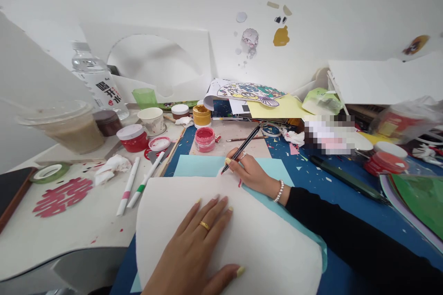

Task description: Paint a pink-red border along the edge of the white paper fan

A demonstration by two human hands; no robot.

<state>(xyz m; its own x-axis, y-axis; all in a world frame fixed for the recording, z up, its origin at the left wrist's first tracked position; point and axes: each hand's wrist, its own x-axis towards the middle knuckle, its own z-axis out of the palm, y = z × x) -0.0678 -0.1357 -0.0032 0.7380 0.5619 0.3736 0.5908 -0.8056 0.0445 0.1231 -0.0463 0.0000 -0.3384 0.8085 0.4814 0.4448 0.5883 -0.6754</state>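
Right hand (pixel 252 171) pinched round a brush (pixel 246 143), tip indistinct, left hand (pixel 195 244) spread flat on white paper (pixel 277 244), wrist cut off.

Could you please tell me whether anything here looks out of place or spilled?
Slightly untidy: small coloured scraps litter the blue surface beyond the right hand, red specks mark the white tabletop at left, and a round jar of pinkish-red paint stands uncovered beyond the large white sheet, where a knock might spill it.

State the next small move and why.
Perhaps have the right hand make one short stroke with its slim black tool at the top edge of the large white paper sheet: the tip is there, near a small red mark; the left hand lies on the sheet.
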